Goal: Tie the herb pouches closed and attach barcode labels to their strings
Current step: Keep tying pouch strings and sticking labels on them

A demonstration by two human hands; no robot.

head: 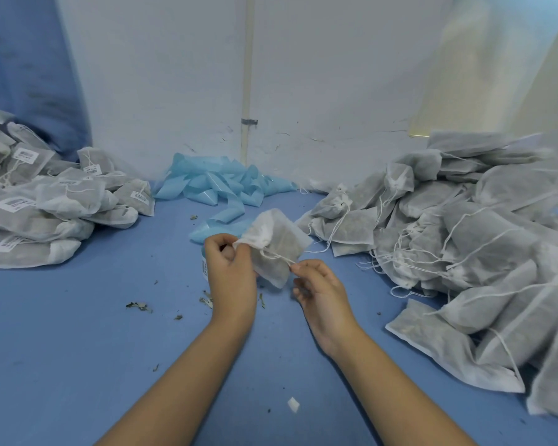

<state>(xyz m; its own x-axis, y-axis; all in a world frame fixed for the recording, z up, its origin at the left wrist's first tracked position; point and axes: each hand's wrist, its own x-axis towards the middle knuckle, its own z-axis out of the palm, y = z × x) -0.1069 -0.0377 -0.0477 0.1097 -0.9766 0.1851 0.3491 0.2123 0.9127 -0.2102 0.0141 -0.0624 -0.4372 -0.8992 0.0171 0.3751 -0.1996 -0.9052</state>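
Observation:
I hold one white mesh herb pouch (pixel 277 246) above the blue table, at the centre of the view. My left hand (pixel 229 272) pinches the pouch's gathered neck. My right hand (pixel 319 288) pinches the white drawstring (pixel 279 257) just right of the neck and holds it taut. A roll of barcode labels (pixel 204 267) peeks out behind my left hand. A large heap of pouches with loose strings (pixel 464 239) lies at the right. Another heap of pouches bearing barcode labels (pixel 55 201) lies at the left.
A tangle of light blue label backing strip (pixel 219 185) lies at the back by the white wall. Dried herb crumbs (pixel 139 306) and a small white paper scrap (pixel 293 404) dot the blue tabletop (pixel 78 349). A white pipe (pixel 247 75) runs up the wall.

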